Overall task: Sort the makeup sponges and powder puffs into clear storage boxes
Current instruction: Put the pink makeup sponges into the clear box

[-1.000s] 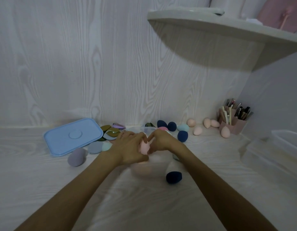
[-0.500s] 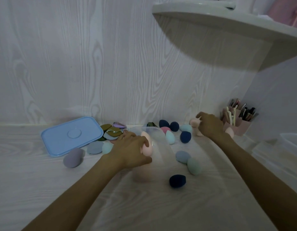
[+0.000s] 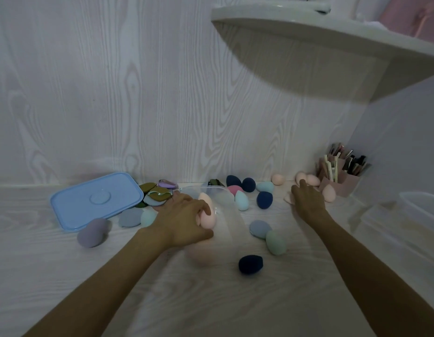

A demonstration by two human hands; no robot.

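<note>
My left hand (image 3: 184,220) is closed around a pale pink egg-shaped sponge (image 3: 208,214), held at the left wall of a clear storage box (image 3: 219,190). Through the box's near end shows a blurred pink sponge (image 3: 199,254). My right hand (image 3: 308,203) lies palm down at the back right over another pink sponge (image 3: 287,198); only the sponge's edge peeks out and the grip is hidden. Loose sponges lie around: navy (image 3: 250,264), green (image 3: 275,242), grey-blue (image 3: 260,229), more pink ones (image 3: 278,179) by the wall. Flat powder puffs (image 3: 157,194) are piled behind my left hand.
A light blue lid (image 3: 96,200) lies at the left, with a lilac sponge (image 3: 92,232) in front of it. A pink brush holder (image 3: 340,177) stands in the right corner. Clear boxes (image 3: 405,215) sit at the right edge. A corner shelf (image 3: 308,27) hangs overhead.
My right hand left the sponge at the box, reached out to the back right, then came down onto a pink sponge there. My left hand stays holding the pink sponge.
</note>
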